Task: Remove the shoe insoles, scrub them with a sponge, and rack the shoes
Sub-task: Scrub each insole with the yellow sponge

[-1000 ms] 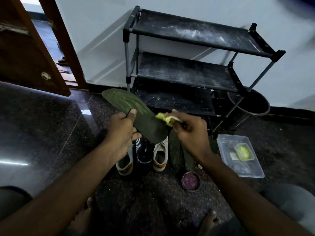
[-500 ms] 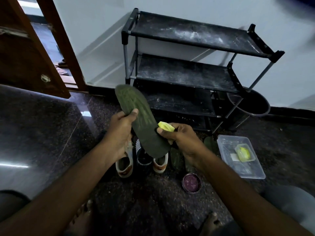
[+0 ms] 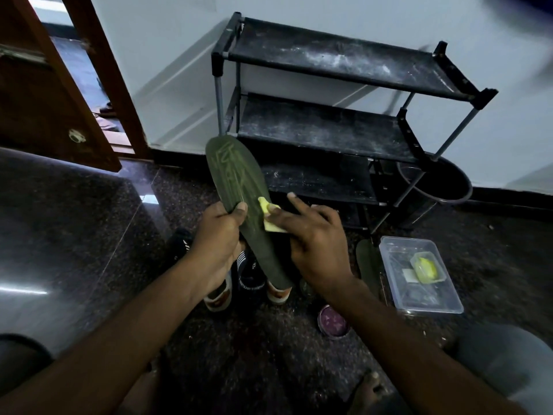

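My left hand grips a dark green insole at its middle, holding it almost upright with the toe end up. My right hand pinches a yellow sponge against the insole's right edge, index finger stretched out. Below the hands, white shoes and a black shoe stand on the floor. A second green insole lies on the floor to the right. The black three-shelf shoe rack stands against the wall behind.
A clear plastic tub holding a small yellow-filled container sits at the right. A round maroon tin lies near my right forearm. A dark bucket stands beside the rack. A wooden door is open at left.
My left hand has swung the insole from a leftward tilt to nearly upright. My right hand slid the sponge up along the insole's right side.
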